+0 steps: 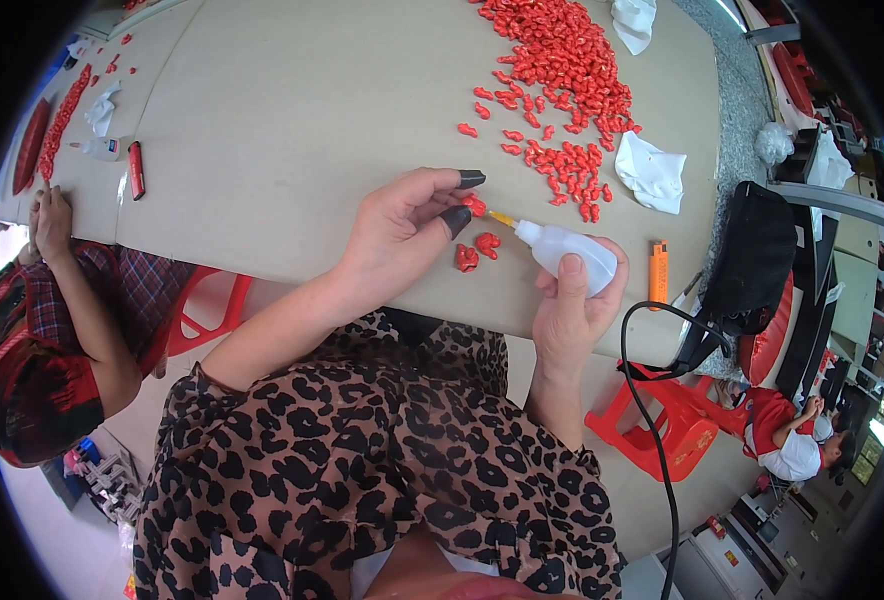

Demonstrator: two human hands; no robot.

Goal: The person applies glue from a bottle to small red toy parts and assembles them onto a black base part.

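Place: handwork workshop. Evidence: long shared desk (292,120) with heap of small red pieces (562,60) at far right; second person (72,330) at left, by another red row (62,130); red plastic stools (662,440); further person (792,440) at right.

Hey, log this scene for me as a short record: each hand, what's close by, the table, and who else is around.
Left hand: holds a small red piece; black covers on thumb and forefinger
Right hand: grips a white squeeze bottle, yellow tip pointed at that piece; contact unclear
Near the hands: two loose red lumps
Table: heap of red pieces, crumpled white sheet, orange lighter-shaped object
Others: a person in plaid at left; another in red and white at far right
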